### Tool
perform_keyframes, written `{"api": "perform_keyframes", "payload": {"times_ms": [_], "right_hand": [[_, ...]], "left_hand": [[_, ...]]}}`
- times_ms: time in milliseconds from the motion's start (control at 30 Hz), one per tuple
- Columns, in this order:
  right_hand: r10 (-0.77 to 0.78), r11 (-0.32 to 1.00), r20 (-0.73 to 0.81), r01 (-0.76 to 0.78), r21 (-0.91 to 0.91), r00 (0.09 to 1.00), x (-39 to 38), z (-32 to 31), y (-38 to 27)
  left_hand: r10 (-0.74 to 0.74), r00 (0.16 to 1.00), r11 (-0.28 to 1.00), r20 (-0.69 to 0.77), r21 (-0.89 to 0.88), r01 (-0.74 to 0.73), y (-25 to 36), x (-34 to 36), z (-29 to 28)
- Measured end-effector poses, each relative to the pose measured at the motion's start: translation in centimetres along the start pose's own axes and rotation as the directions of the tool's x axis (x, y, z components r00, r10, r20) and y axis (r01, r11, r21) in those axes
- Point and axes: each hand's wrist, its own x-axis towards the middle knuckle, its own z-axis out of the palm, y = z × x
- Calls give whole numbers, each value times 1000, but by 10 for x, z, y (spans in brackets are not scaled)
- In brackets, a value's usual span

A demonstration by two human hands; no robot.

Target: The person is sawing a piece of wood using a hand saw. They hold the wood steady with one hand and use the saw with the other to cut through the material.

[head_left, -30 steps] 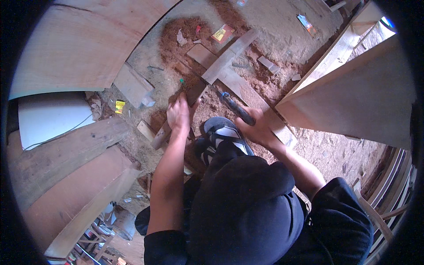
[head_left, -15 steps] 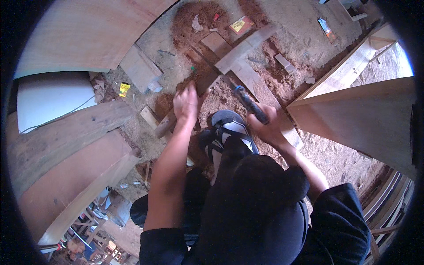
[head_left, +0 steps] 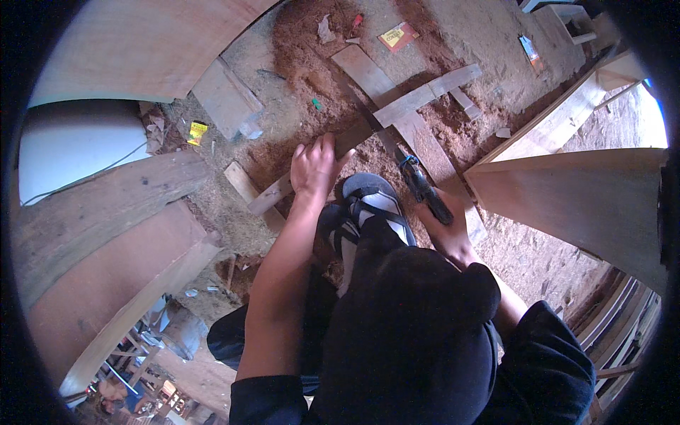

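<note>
On the sawdust-strewn floor [head_left: 545, 248], a long plank [head_left: 435, 152] is lying, and a wooden strip [head_left: 425, 97] is crossing it nearer its far end. A saw [head_left: 413, 170] is slanting across the strip just beside the plank's left edge. The right grip [head_left: 452, 230] is clasping the saw's dark handle; the left grip [head_left: 314, 168] is resting on the strip, thumb spread (whether its fingers are curling under, I cannot tell)

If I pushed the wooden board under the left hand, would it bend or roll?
The board is probably stiff, since it looks straight and solid. Its flat face suggests it would slide, not roll. It lies across another plank, so pressing one end might tip it.
</note>
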Motion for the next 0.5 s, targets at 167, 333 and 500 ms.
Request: {"api": "perform_keyframes", "payload": {"times_ms": [167, 333, 500], "right_hand": [[19, 1000, 44, -18, -3, 999, 6, 0, 8], [-108, 990, 62, 113, -87, 992, 26, 6, 18], [-205, 966, -25, 198, -167, 978, 43, 22, 39]], "left_hand": [[-45, 996, 999, 75, 4, 44, -4, 3, -4], [-152, 984, 988, 87, 24, 151, -8, 5, -12], [-177, 982, 984, 68, -4, 178, -14, 14, -21]]}}
